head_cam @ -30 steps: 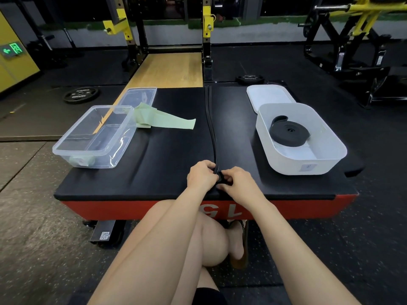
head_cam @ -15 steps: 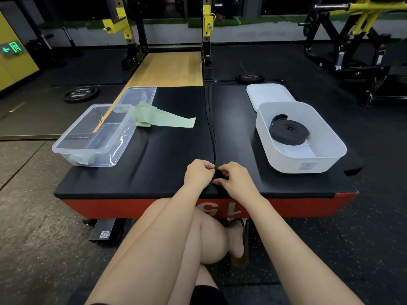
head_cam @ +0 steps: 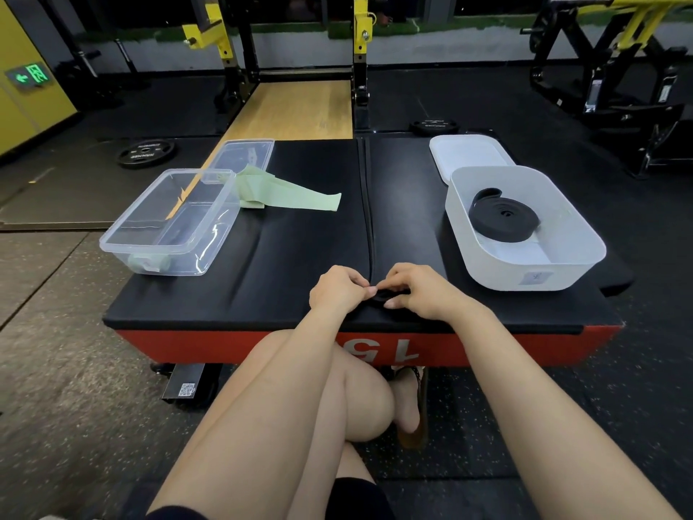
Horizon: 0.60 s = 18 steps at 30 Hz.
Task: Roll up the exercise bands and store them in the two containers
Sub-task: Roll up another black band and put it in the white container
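A long black exercise band [head_cam: 368, 204] lies stretched along the middle of the black padded platform [head_cam: 300, 257], running away from me. Its near end is a small roll [head_cam: 386, 295] pinched between my left hand [head_cam: 339, 289] and my right hand [head_cam: 420, 290] near the platform's front edge. A rolled black band [head_cam: 502, 215] lies in the white container [head_cam: 525, 272] at the right. A pale green band [head_cam: 296, 197] lies loosely unrolled beside the clear container [head_cam: 172, 253] at the left, which holds a small pale green roll [head_cam: 148, 262] at its near end.
A clear lid [head_cam: 243, 155] lies behind the clear container and a white lid [head_cam: 468, 152] behind the white one. The platform has a red front face [head_cam: 525, 350]. Weight plates [head_cam: 146, 152] and rack frames stand on the gym floor beyond. My crossed legs are below the platform's edge.
Both hands have shifted slightly away from me along the band, and the small black roll between them has turned a little further.
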Motion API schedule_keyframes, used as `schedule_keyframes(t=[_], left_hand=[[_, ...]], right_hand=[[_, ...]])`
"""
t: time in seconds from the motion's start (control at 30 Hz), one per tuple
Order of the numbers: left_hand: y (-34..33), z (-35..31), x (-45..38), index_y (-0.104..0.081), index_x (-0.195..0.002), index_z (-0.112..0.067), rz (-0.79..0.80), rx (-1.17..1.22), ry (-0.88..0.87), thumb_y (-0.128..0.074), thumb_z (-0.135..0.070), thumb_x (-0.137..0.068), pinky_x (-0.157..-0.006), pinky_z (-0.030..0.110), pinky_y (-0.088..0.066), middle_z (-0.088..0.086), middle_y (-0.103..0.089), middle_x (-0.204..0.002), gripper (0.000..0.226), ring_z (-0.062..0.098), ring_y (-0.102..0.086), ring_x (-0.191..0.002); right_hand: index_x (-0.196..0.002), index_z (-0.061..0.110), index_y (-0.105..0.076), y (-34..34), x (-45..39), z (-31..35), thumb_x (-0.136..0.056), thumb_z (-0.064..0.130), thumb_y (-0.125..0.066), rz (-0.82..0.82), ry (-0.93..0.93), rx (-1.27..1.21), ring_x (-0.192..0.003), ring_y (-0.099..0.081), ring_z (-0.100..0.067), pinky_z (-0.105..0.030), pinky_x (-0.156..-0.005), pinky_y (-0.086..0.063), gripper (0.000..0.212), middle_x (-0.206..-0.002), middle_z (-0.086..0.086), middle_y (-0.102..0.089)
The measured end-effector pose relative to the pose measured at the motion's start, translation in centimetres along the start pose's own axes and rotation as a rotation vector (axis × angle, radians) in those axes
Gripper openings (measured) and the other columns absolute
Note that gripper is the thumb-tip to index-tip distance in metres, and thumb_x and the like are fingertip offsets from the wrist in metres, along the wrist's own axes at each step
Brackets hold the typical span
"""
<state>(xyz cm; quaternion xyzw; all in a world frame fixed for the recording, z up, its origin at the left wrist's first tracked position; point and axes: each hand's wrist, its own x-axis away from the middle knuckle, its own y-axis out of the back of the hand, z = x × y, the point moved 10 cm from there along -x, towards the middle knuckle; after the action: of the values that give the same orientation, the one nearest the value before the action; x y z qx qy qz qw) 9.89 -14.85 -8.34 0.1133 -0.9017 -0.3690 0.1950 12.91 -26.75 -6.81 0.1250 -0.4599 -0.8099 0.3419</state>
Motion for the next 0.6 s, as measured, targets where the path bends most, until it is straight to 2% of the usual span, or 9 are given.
schedule_keyframes(t=[0.1,0.2,0.3,0.4,0.47,0.6], left_hand=[[-0.2,-0.1,0.0,-0.065,-0.086,-0.028,0.017,-0.023,0.022,-0.07,-0.035,-0.082,-0.091,0.035,-0.049,-0.002,-0.068,-0.105,0.01,0.019,-0.06,-0.104],[-0.2,-0.2,-0.1,-0.061,-0.085,-0.029,0.02,-0.052,0.049,-0.069,-0.035,-0.082,-0.092,0.035,-0.048,-0.002,-0.067,-0.106,0.01,0.019,-0.059,-0.105],[-0.2,-0.3,-0.2,-0.061,-0.084,-0.029,0.012,-0.07,0.065,-0.068,-0.034,-0.083,-0.09,0.033,-0.047,-0.001,-0.067,-0.105,0.009,0.02,-0.059,-0.104],[-0.4,-0.4,-0.3,-0.06,-0.084,-0.028,0.009,-0.061,0.046,-0.067,-0.032,-0.084,-0.089,0.033,-0.047,-0.002,-0.066,-0.105,0.009,0.019,-0.059,-0.104],[-0.4,-0.6,-0.4,-0.061,-0.09,-0.025,-0.003,-0.023,0.01,-0.069,-0.028,-0.083,-0.088,0.032,-0.048,-0.002,-0.066,-0.105,0.011,0.018,-0.059,-0.103],[-0.5,-0.9,-0.3,-0.065,-0.111,-0.015,0.004,0.152,-0.05,-0.073,-0.013,-0.08,-0.093,0.028,-0.048,0.002,-0.067,-0.111,0.032,0.016,-0.061,-0.104]], right_hand=[[-0.121,0.019,-0.064,0.1,0.1,-0.4,-0.08,0.016,-0.074,-0.058,-0.059,-0.018,-0.094,-0.053,-0.012,-0.027,-0.089,-0.045,0.042,-0.099,0.005,-0.055],[-0.117,0.017,-0.062,0.4,0.8,-1.4,-0.077,0.022,-0.078,-0.15,-0.159,-0.098,-0.087,-0.053,-0.01,-0.02,-0.077,-0.042,0.043,-0.097,0.005,-0.058],[-0.105,0.016,-0.062,0.0,1.2,-1.3,-0.073,0.036,-0.079,-0.23,-0.201,-0.052,-0.085,-0.05,-0.011,-0.021,-0.072,-0.037,0.041,-0.095,0.004,-0.052],[-0.101,0.011,-0.061,-0.3,1.4,-0.9,-0.079,0.034,-0.073,-0.354,-0.223,-0.028,-0.087,-0.049,-0.015,-0.024,-0.072,-0.038,0.034,-0.095,0.002,-0.048],[-0.1,0.008,-0.062,-0.4,1.3,-0.4,-0.083,0.031,-0.07,-0.393,-0.198,0.013,-0.089,-0.05,-0.018,-0.027,-0.072,-0.04,0.029,-0.095,-0.001,-0.05],[-0.101,0.01,-0.064,-0.2,0.9,-0.1,-0.086,0.028,-0.066,-0.375,-0.144,0.07,-0.093,-0.049,-0.017,-0.027,-0.073,-0.038,0.023,-0.097,-0.001,-0.053]])
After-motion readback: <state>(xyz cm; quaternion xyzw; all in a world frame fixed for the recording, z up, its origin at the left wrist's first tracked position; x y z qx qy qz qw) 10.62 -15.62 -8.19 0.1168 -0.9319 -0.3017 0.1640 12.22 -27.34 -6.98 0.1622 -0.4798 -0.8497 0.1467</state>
